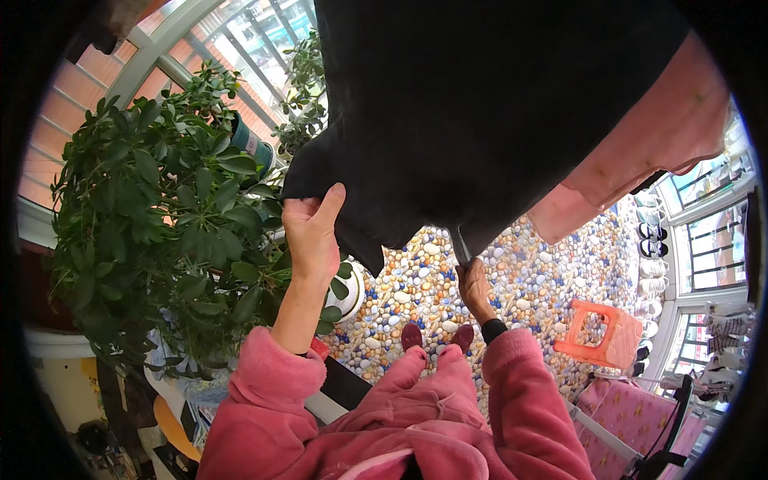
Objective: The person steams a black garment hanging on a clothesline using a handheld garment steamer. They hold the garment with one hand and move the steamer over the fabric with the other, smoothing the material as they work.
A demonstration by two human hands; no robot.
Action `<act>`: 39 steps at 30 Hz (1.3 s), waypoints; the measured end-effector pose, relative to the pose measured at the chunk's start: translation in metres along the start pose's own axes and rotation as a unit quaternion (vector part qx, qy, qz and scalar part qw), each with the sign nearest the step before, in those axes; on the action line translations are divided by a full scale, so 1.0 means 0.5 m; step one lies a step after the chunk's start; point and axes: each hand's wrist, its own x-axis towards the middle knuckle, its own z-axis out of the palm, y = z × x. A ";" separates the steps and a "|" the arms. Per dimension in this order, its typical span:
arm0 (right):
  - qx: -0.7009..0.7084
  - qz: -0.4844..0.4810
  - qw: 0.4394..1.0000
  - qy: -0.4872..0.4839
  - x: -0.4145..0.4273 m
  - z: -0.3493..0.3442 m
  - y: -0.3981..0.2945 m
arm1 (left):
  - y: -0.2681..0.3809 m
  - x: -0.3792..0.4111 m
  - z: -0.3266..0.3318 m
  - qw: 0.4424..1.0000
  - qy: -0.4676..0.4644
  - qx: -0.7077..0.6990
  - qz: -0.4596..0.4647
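A large black cloth (480,108), perhaps a garment, hangs in front of me and fills the upper middle of the view. At its lower left edge my left hand (312,234) grips the fabric, thumb on top. Lower and to the right, my right hand (476,288) is closed on a narrow, dark, shiny piece (461,245) that reaches up to the cloth's lower edge. I cannot tell whether this piece is a tool or part of the cloth. A pointed corner of the cloth droops between my hands.
A pink cloth (636,132) hangs at the right behind the black one. Leafy potted plants (198,210) crowd the left. On the pebble-patterned floor (528,288) stands an orange plastic stool (606,335), with a row of shoes (652,264) by the windows and a folding chair (630,414) nearer.
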 end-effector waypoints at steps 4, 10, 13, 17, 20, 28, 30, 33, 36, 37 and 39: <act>0.023 0.063 0.996 -0.059 -0.040 0.010 0.051 | -0.010 -0.005 0.004 1.000 -0.013 0.000 0.023; 0.051 0.011 0.998 -0.020 -0.023 -0.039 -0.060 | -0.054 -0.008 -0.025 0.999 0.004 0.052 0.006; 0.098 0.004 0.995 -0.006 0.011 -0.081 -0.158 | -0.060 -0.010 -0.010 0.997 0.020 0.065 0.041; 0.055 -0.057 0.996 0.038 0.034 -0.038 -0.126 | -0.063 -0.019 0.028 0.994 0.046 0.083 0.054; 0.030 -0.073 0.997 0.023 0.034 -0.001 -0.060 | -0.082 -0.025 0.017 0.993 0.064 0.077 0.059; 0.007 -0.023 0.997 -0.070 -0.010 0.064 0.157 | -0.121 -0.040 0.033 0.987 0.100 0.079 0.098; -0.004 -0.024 0.998 -0.056 -0.015 0.065 0.177 | -0.139 -0.035 0.012 0.985 0.088 0.108 0.106; -0.002 -0.034 0.999 -0.041 -0.013 0.046 0.166 | -0.156 -0.020 0.020 0.982 0.102 0.093 0.129; 0.032 -0.020 0.997 -0.063 0.030 -0.028 0.062 | -0.190 -0.002 -0.026 0.985 0.054 0.094 0.131; 0.034 -0.032 0.998 -0.045 0.044 -0.043 0.039 | -0.192 0.007 -0.023 0.985 0.028 0.082 0.146; 0.046 -0.062 0.997 -0.015 0.075 -0.060 -0.003 | -0.192 0.016 -0.014 0.986 0.003 0.051 0.156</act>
